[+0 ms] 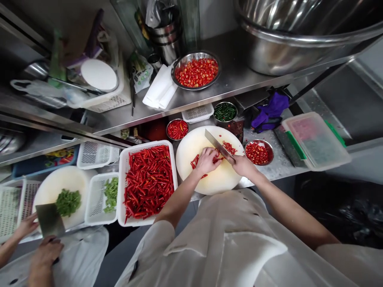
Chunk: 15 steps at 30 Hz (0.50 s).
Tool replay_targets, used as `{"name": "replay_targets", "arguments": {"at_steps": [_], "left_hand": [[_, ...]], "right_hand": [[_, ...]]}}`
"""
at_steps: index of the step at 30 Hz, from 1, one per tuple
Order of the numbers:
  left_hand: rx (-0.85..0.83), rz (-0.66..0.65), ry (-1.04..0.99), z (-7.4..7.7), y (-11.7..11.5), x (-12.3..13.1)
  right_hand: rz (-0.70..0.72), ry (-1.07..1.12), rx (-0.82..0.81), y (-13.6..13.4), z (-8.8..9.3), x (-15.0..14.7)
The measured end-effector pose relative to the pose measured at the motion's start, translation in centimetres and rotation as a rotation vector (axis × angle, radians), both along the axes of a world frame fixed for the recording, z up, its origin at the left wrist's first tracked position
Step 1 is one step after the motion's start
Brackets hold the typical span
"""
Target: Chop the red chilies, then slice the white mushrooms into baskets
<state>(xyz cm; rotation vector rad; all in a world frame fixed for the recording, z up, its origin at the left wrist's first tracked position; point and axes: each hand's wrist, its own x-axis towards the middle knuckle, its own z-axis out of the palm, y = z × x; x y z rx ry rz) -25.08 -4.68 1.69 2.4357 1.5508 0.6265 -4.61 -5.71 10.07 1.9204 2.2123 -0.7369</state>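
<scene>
My right hand (pixel 243 165) grips the handle of a cleaver (pixel 218 145), its blade slanting across a round white cutting board (pixel 191 143). Beside the blade, my left hand (pixel 207 160) has curled fingers pressing on red chilies (pixel 194 161), some sticking out to its left. Chopped chili pieces (pixel 229 147) lie on the far side of the blade. Left of the board stands a white basket (pixel 121 187) heaped with whole red chilies. A metal bowl (pixel 271 154) of cut chilies sits close to my right hand.
Behind the board are small bowls of red chilies (pixel 177 130) and green chilies (pixel 225 112). Overhead, a shelf (pixel 227 85) carries a bowl of chopped chilies (pixel 196 72) and a large metal basin (pixel 269 52). At left, a co-worker's hands hold another cleaver (pixel 49 220) near chopped greens (pixel 68 202).
</scene>
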Motion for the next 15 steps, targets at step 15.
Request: {"name": "replay_targets", "arguments": {"at_steps": [15], "left_hand": [[-0.042,-0.188,0.060,-0.6,1.4,-1.2]], "right_hand": [[-0.006,0.016,0.004,4.0,-1.0,-3.8]]}}
